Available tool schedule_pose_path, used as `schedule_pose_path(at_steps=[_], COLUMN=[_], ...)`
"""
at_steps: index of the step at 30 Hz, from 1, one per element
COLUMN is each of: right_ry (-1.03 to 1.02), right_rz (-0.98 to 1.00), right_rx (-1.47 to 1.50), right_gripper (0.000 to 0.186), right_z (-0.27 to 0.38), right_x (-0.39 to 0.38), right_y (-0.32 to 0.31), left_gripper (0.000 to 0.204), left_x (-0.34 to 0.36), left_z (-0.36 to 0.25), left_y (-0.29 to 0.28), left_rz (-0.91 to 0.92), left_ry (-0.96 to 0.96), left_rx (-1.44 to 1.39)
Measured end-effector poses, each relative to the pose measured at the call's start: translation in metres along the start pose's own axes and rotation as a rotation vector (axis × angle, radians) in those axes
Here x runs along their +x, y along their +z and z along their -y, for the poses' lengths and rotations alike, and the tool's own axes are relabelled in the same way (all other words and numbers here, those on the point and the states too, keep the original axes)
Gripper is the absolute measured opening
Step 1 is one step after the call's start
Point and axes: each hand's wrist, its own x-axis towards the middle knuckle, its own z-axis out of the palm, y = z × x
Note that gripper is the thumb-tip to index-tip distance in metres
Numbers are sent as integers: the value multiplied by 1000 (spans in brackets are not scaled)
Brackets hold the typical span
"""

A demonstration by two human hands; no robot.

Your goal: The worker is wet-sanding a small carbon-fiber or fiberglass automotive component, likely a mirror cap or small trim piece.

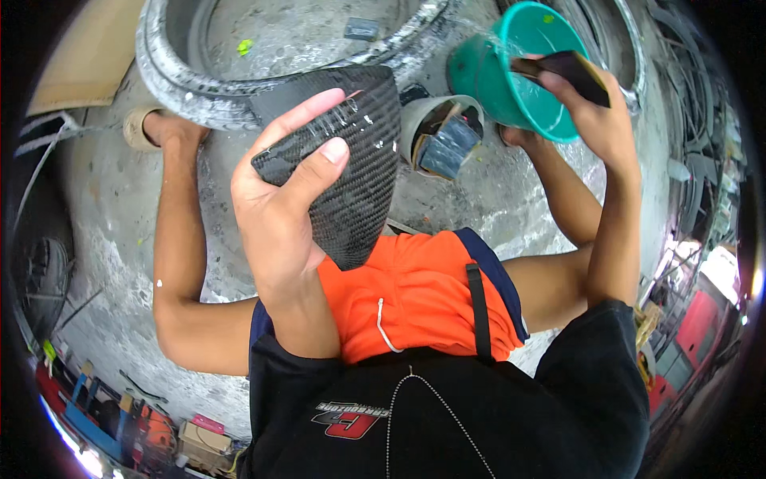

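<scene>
The left hand (275, 199) is clamped on a carbon shell (359, 160): the thumb lies flat across its woven, glossy face, and the index finger stretches along its upper edge. The other fingers of that hand are mostly hidden. The shell stands up and to the right from the palm, its lower end just above the orange shorts (391, 275).

The right hand (597, 116) is closed on a dark pad (578, 73), thumb along the near side. The pad reaches left from the grip, over the mouth of a green bucket (472, 73); I cannot tell whether it touches the rim.

Between the 2 hands, on the floor (447, 209), stands a pale pail (409, 128) with blue pieces (451, 148) inside. Beyond the left hand lies a large ring (169, 68), with 1 small block (361, 29) within it.
</scene>
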Motion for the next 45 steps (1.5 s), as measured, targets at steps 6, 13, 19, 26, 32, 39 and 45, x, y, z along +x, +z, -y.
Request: schedule_pose_path(at_steps=[6,13,19,26,32,39,45], right_ry=[-651,-618,-722,-724,-719,10,-244], right_rz=[243,395,422,444,467,-122,-430], right_rx=[-184,-606,-891,-880,-776,395,412], right_gripper=[52,76,90,87,79,22,39], right_z=[125,147,146,148,156,152,136], right_x=[16,-2,-18,-26,-29,-49,-56], right_y=[21,33,54,54,39,57,138], left_gripper=[42,42,42,44,46,43,37], left_x=[-2,-6,-9,-9,-13,-19,-27], left_z=[4,-3,-11,-15,-15,-17,-13], left_y=[1,-11,-17,-18,-18,-6,4], left_rz=[39,61,97,130,139,156,54], left_ry=[-22,91,116,93,93,138,149], left_rx=[14,17,-23,-91,-111,-81,56])
